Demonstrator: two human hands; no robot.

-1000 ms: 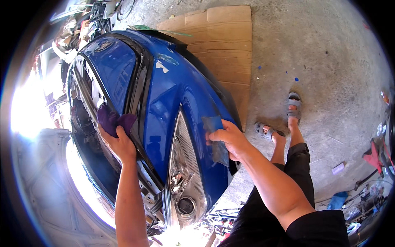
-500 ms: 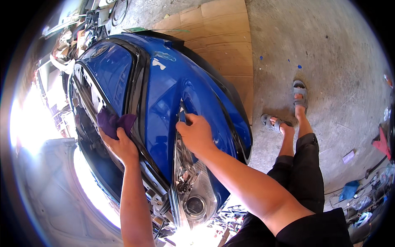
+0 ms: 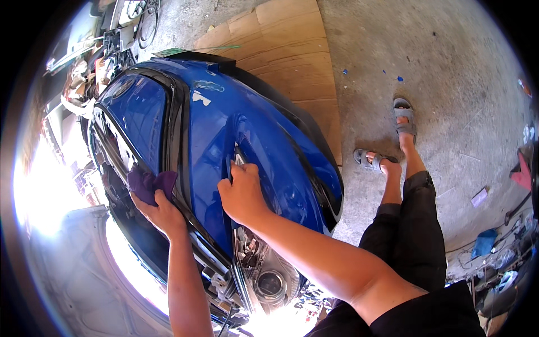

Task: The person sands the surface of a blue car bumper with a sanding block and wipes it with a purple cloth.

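Your left hand (image 3: 161, 215) around purple cloth (image 3: 147, 186), your right hand (image 3: 242, 194) over the headlight's (image 3: 270, 282) edge, fingertips partly hidden, its hold unclear

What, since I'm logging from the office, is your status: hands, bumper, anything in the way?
Left hand holds purple cloth. Right hand at upper end of headlight, contents unclear. Blue bumper marked by pale patch. Right forearm hides part of headlight.

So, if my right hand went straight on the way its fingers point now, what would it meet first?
Probably the blue body panel, just beside the headlight tip. Depth is unclear here, so your right hand may already be touching one of them.
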